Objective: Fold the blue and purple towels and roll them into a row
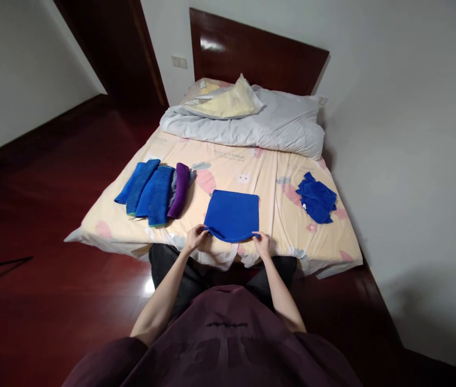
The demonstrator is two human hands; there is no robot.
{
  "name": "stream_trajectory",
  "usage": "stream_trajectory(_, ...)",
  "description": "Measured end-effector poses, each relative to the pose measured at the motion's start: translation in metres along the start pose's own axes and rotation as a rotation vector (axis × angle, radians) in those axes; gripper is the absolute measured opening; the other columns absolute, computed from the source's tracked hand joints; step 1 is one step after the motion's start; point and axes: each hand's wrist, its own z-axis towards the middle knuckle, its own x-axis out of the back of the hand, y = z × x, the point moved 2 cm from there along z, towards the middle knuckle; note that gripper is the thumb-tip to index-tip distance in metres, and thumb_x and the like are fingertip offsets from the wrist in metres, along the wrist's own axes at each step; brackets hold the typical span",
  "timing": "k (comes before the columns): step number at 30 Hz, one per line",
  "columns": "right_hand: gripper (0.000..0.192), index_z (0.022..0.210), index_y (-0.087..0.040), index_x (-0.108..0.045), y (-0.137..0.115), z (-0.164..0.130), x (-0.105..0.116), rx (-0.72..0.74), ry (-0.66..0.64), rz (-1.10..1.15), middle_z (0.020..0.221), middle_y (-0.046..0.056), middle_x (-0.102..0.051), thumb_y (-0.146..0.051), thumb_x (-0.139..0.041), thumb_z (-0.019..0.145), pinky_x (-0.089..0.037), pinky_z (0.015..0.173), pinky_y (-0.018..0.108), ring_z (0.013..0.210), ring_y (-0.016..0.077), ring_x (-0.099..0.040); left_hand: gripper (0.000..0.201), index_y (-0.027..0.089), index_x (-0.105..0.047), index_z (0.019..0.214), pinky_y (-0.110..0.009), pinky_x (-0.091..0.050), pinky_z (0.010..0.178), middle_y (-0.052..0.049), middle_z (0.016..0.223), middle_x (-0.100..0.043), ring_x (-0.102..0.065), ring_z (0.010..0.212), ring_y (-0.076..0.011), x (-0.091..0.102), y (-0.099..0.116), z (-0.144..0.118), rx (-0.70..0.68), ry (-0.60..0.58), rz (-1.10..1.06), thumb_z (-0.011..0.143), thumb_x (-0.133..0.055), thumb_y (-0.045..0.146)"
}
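Observation:
A blue towel (233,215) lies spread as a rough square on the bed's near side, its front edge curling up. At its near left corner my left hand (196,237) pinches the edge. My right hand (262,244) grips the near right corner between thumb and fingers. To the left, several folded or rolled towels (160,194) in blue and one in purple (179,191) lie side by side. Over on the right is a crumpled pile of blue cloths (317,199).
The bed (228,166) has a patterned cream sheet. A grey-white quilt (244,129) and a yellow pillow (232,102) lie near the dark wooden headboard (256,48). A wall (413,134) stands close on the right; dark red floor (50,215) extends on the left.

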Motion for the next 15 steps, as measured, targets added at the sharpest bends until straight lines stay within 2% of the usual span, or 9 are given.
stream_trajectory(5,0.042,0.099,-0.014,-0.073,0.010,0.006,-0.007,-0.103,0.110,0.030,0.085,0.012,-0.074,-0.050,-0.065,0.080,-0.056,0.071,0.035,0.075,0.0234,-0.066,0.030,0.018,-0.070,0.092,-0.038,-0.058,0.088,-0.011,0.096,-0.077,-0.072,0.090,-0.0248,-0.002,0.000,0.003,0.038,0.083,0.064,0.082,-0.065,0.046)
stream_trajectory(10,0.052,0.100,-0.014,-0.072,0.019,0.005,-0.013,-0.102,0.167,0.013,0.090,0.014,-0.074,-0.061,-0.061,0.082,-0.055,0.072,0.035,0.079,0.0238,-0.066,0.028,0.019,-0.070,0.093,-0.036,-0.056,0.090,-0.010,0.099,-0.077,-0.071,0.094,-0.0240,-0.010,0.002,0.004,0.023,0.124,0.121,0.084,-0.061,0.044)
stream_trajectory(15,0.054,0.087,-0.015,-0.069,0.030,0.002,-0.004,-0.103,0.172,-0.025,0.074,0.009,-0.069,-0.067,-0.056,0.083,-0.052,0.065,0.032,0.068,0.0208,-0.061,0.026,0.018,-0.068,0.091,-0.036,-0.054,0.082,-0.011,0.093,-0.076,-0.070,0.088,-0.0256,-0.004,-0.001,0.001,0.096,0.234,0.196,0.086,-0.059,0.042)
